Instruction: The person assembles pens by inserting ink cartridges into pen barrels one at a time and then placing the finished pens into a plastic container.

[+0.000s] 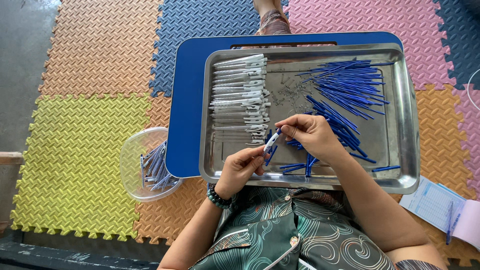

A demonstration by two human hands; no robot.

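Note:
My left hand (240,167) and my right hand (310,134) meet over the near part of a steel tray (407,150). Between them they hold one pen (272,142) with a white barrel and blue tip: the left fingers pinch its lower end, the right fingers its upper end. A row of white pen barrels (240,92) lies at the tray's left. A heap of thin blue refills (345,87) lies at its right, and small metal springs (290,95) are scattered in the middle. A few blue refills (295,166) lie just under my hands.
The tray rests on a blue lap table (185,100) over coloured foam floor mats (85,145). A clear plastic bowl (131,172) with several assembled pens stands at the left. A printed paper with a blue pen (440,207) lies at the right.

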